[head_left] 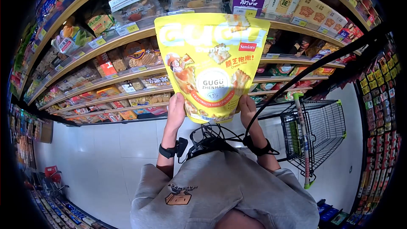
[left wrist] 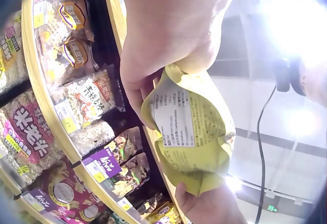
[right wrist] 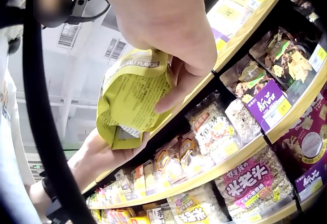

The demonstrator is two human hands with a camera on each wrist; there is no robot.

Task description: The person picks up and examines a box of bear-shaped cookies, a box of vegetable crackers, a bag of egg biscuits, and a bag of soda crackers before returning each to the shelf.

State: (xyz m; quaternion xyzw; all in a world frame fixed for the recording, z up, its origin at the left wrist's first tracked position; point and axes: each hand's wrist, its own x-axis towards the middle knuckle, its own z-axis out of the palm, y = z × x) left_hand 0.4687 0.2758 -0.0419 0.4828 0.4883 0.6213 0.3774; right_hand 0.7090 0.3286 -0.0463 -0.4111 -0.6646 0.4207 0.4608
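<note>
A yellow stand-up bag of soda crackers (head_left: 214, 65) is held upright before the shelves, its printed front toward the head camera. My left hand (head_left: 175, 112) grips its lower left corner, with the thumb on the front. At the lower right corner my right hand (head_left: 248, 111) grips it likewise. From below, the left wrist view shows the bag's (left wrist: 196, 127) gusseted bottom and a white printed label on its back. The right wrist view shows the right hand (right wrist: 166, 40) with its thumb lying along the bag (right wrist: 135, 99). Parts of the fingers are hidden behind the bag.
Curved shelves (head_left: 123, 34) of packaged biscuits and snacks rise in front, with price tags along their edges. A wire shopping cart (head_left: 316, 131) stands at the right on the pale tiled floor (head_left: 106, 144). A black cable (head_left: 292, 74) crosses in front of the right side.
</note>
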